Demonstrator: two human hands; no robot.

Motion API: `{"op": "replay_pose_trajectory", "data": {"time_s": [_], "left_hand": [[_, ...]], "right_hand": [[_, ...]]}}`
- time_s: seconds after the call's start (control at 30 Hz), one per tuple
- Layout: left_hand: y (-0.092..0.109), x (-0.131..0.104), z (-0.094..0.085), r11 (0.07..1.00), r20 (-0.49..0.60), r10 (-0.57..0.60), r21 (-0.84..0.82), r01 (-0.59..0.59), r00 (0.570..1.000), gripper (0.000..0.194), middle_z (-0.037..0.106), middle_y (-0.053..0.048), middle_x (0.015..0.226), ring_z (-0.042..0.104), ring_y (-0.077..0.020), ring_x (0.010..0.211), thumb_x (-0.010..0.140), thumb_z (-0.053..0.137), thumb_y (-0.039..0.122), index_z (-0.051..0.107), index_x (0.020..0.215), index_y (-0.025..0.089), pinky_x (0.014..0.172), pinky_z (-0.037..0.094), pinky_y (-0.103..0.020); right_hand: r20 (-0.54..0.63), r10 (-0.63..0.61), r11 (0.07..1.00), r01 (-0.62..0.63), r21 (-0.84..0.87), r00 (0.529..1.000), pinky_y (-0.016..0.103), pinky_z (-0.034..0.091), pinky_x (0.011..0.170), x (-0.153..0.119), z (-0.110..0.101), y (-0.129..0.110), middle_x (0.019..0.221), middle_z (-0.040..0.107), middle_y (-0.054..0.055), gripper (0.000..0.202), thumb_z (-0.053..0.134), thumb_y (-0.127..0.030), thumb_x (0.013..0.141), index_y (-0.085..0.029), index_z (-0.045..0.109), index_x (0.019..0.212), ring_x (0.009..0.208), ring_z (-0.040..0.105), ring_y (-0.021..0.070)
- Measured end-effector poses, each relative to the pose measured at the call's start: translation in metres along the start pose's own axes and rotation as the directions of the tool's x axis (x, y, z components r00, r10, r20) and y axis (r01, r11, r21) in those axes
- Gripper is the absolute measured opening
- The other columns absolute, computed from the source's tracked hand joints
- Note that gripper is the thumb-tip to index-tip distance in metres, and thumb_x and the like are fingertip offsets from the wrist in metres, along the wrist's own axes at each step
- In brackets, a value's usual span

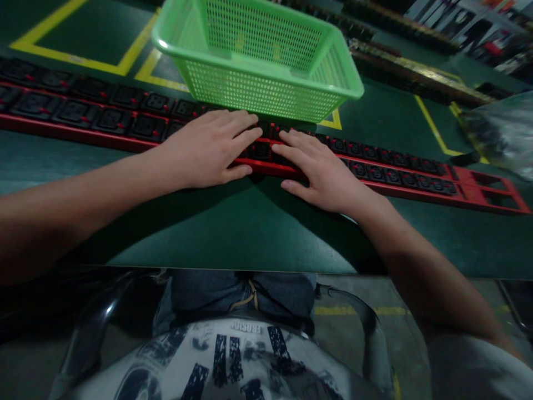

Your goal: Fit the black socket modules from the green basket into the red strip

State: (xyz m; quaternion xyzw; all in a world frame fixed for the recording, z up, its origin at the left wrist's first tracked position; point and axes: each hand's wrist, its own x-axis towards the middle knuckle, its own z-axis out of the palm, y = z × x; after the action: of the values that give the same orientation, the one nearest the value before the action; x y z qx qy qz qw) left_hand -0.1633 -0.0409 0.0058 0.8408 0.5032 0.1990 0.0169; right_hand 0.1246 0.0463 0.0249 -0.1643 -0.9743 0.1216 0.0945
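Note:
Two rows of black sockets fill a long red rail (pixel 416 191) that crosses the green bench from left to right. My left hand (pixel 212 145) lies over the middle of the rail, fingers stretched out to the right, thumb at the near red edge. Just right of it my right hand (pixel 318 169) rests on the same rail with its fingers spread to the left. A small stretch of sockets shows between the two hands. The sockets under my palms and fingers are hidden. Both hands are flat and grip nothing.
Directly behind the hands stands a light green perforated basket (pixel 258 91), close against the rail. Yellow tape lines mark the green bench (pixel 233 239). A clear plastic bag (pixel 506 130) lies at the right. Dark strips of parts run across the back. The bench's near edge is close to my lap.

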Motion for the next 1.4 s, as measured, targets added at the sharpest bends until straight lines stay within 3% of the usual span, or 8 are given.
{"op": "replay_pose_trajectory", "data": {"time_s": [0.3,0.57,1.4], "left_hand": [[-0.0001,-0.0003,0.0004,1.0,0.001,0.017,0.025,-0.017,1.0,0.07,0.055,-0.015,0.169,0.049,-0.0454,0.158,0.097,0.064,0.049,0.055,0.162,0.026,0.131,0.038,-0.064],[-0.0005,-0.0003,0.0005,1.0,-0.002,0.014,0.014,-0.014,1.0,0.071,0.061,-0.013,0.164,0.048,-0.0437,0.159,0.097,0.063,0.048,0.052,0.165,0.03,0.133,0.037,-0.066],[-0.0009,-0.0002,0.0013,1.0,-0.014,0.016,-0.005,-0.016,1.0,0.074,0.056,-0.014,0.169,0.049,-0.0452,0.159,0.094,0.069,0.047,0.053,0.165,0.03,0.133,0.038,-0.067]], "right_hand": [[-0.023,0.026,0.998,-0.028,-0.053,0.999,0.077,0.026,0.133,-0.0014,0.0044,0.0035,0.184,0.033,0.011,0.073,0.068,-0.043,0.101,-0.031,0.048,0.17,0.171,0.026,0.0449],[-0.013,0.001,0.999,-0.002,-0.053,1.0,0.077,0.026,0.133,-0.002,0.0027,0.0057,0.184,0.033,0.013,0.074,0.067,-0.035,0.1,-0.028,0.046,0.171,0.17,0.028,0.0447],[0.0,0.025,1.0,-0.025,-0.016,1.0,0.079,0.025,0.132,-0.0011,-0.0011,0.0027,0.183,0.036,0.011,0.075,0.069,-0.04,0.099,-0.031,0.048,0.17,0.169,0.029,0.0448]]}}
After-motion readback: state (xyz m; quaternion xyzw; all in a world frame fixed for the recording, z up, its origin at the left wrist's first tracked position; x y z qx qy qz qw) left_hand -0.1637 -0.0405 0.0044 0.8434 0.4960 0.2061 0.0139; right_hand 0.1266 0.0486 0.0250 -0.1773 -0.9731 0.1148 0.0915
